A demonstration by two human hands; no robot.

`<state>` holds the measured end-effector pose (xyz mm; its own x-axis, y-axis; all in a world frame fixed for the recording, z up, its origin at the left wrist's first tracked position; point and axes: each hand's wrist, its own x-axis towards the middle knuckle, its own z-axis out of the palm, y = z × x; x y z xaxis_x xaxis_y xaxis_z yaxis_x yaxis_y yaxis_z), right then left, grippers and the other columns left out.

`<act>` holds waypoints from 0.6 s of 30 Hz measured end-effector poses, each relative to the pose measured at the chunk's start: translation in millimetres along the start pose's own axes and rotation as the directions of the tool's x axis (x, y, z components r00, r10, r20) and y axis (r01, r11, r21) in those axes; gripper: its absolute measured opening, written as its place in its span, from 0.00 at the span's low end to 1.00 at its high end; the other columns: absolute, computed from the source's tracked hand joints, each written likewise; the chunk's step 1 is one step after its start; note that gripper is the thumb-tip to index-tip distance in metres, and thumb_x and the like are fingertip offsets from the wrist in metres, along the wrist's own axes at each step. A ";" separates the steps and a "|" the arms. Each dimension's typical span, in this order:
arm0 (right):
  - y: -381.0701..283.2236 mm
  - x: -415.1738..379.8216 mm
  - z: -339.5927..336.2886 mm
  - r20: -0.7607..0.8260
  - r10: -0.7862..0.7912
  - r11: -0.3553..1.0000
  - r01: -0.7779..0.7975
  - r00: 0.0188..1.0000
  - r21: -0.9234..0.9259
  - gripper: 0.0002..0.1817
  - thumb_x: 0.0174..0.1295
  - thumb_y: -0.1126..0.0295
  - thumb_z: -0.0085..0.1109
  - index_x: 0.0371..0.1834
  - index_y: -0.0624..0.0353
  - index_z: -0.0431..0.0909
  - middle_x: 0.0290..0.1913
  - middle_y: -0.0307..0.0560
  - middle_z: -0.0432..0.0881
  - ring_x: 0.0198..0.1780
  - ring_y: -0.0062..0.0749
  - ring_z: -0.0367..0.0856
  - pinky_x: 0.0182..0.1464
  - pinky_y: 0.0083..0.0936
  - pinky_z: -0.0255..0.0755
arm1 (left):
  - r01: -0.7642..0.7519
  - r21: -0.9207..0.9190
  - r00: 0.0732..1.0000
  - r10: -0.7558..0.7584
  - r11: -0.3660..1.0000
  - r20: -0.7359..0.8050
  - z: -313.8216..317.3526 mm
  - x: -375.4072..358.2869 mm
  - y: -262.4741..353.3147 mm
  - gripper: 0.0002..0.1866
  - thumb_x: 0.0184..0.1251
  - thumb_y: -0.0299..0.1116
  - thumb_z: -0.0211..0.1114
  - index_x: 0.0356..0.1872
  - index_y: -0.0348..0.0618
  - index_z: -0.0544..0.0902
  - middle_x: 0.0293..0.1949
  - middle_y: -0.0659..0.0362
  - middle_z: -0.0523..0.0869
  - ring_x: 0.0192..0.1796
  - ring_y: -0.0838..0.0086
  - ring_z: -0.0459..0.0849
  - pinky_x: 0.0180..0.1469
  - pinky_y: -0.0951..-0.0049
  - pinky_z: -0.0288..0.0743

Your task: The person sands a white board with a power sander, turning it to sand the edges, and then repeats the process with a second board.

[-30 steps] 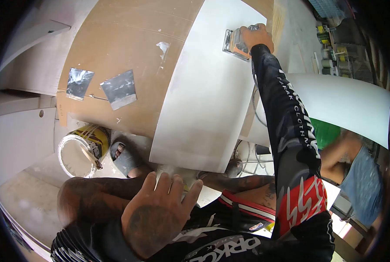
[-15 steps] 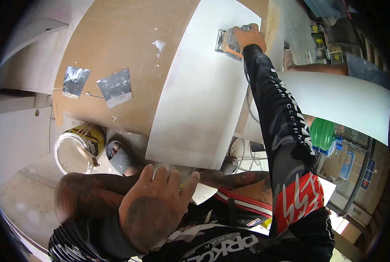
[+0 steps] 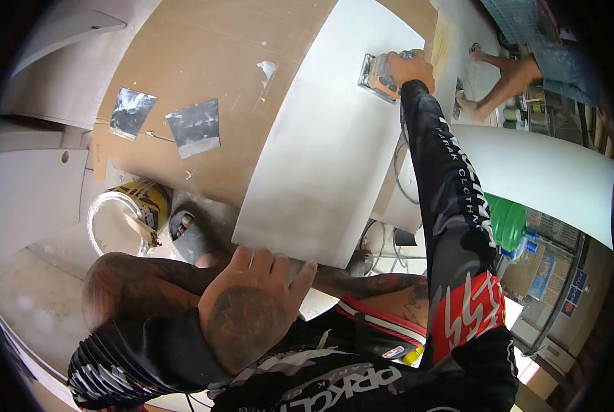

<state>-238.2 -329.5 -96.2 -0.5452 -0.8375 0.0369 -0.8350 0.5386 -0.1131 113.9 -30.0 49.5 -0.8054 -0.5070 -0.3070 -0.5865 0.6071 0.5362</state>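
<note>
Sander (image 3: 383, 77) gripped from above by right hand (image 3: 411, 67), on far part of white board (image 3: 314, 144); sander's top partly hidden. Left hand (image 3: 252, 319) held with fingers slightly spread, at near edge; touch cannot be told. Board's far end cut off.

The pale floor (image 3: 482, 79) is flanked at left by a holed white panel (image 3: 28, 196), and at right by cluttered shelving (image 3: 542, 110) and a mesh-sided metal frame (image 3: 555, 232).
</note>
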 end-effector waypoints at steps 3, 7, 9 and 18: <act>-1.9 2.8 0.6 0.002 -0.006 1.000 0.006 1.000 0.008 0.44 0.53 0.38 0.62 0.74 0.46 0.72 0.67 0.59 0.79 0.67 0.53 0.79 0.70 0.44 0.72 | 0.015 0.006 1.000 -0.015 1.000 -0.012 0.9 0.0 -1.1 0.35 0.57 0.44 0.75 0.66 0.41 0.79 0.43 0.52 0.85 0.49 0.62 0.83 0.56 0.62 0.75; -8.4 -5.4 -3.7 0.052 -0.028 1.000 0.028 0.998 -0.002 0.45 0.56 0.38 0.61 0.76 0.46 0.69 0.67 0.61 0.78 0.68 0.56 0.78 0.69 0.47 0.72 | 0.021 0.006 1.000 -0.021 1.000 -0.016 2.5 1.5 0.2 0.35 0.57 0.44 0.75 0.66 0.42 0.79 0.41 0.53 0.85 0.47 0.61 0.84 0.53 0.63 0.75; -13.6 -10.1 -1.8 0.072 -0.036 0.999 0.038 0.997 -0.020 0.45 0.58 0.37 0.61 0.78 0.45 0.67 0.68 0.62 0.77 0.69 0.57 0.77 0.70 0.48 0.72 | 0.003 0.031 0.999 -0.001 1.000 -0.043 3.6 3.5 0.2 0.35 0.57 0.46 0.75 0.66 0.43 0.79 0.40 0.53 0.85 0.46 0.60 0.85 0.52 0.62 0.76; -53.6 -95.2 -25.1 0.132 -0.229 0.959 0.200 0.965 0.202 0.31 0.59 0.52 0.64 0.65 0.53 0.73 0.60 0.62 0.73 0.56 0.61 0.83 0.59 0.50 0.78 | -0.081 0.092 0.996 0.077 0.992 0.048 4.1 9.2 -4.4 0.37 0.59 0.53 0.75 0.67 0.46 0.78 0.41 0.52 0.88 0.46 0.57 0.87 0.49 0.56 0.78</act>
<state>-143.4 -276.3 -68.7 -0.3252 -0.9431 -0.0691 -0.8943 0.3305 -0.3017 108.7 -34.8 41.1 -0.8512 -0.4290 -0.3022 -0.5248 0.6997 0.4849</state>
